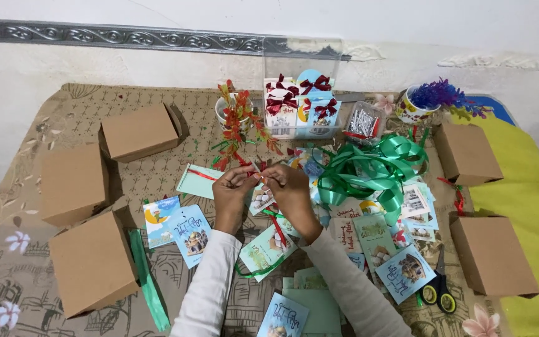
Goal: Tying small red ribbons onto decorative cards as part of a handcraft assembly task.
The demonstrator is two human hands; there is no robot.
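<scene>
Both hands meet at the centre of the patterned cloth (157, 181). The left hand (232, 196) and the right hand (291, 193) each pinch one short red ribbon (258, 176) between thumb and fingertips; the ribbon spans the small gap between them. Just below the hands lies a small printed card (261, 200), touching the right hand's fingers.

A loose coil of green ribbon (372, 168) lies just right of the right hand. More greeting cards (188, 232) are scattered near and to both sides of the hands. Scissors (439, 288) with black and yellow handles lie near right. Three brown cardboard boxes (92, 262) stand at the left, two at the right. A clear plastic container (301, 93) holding bow-tied packets stands far centre, with a cup of artificial leaves (235, 115) to its left.
</scene>
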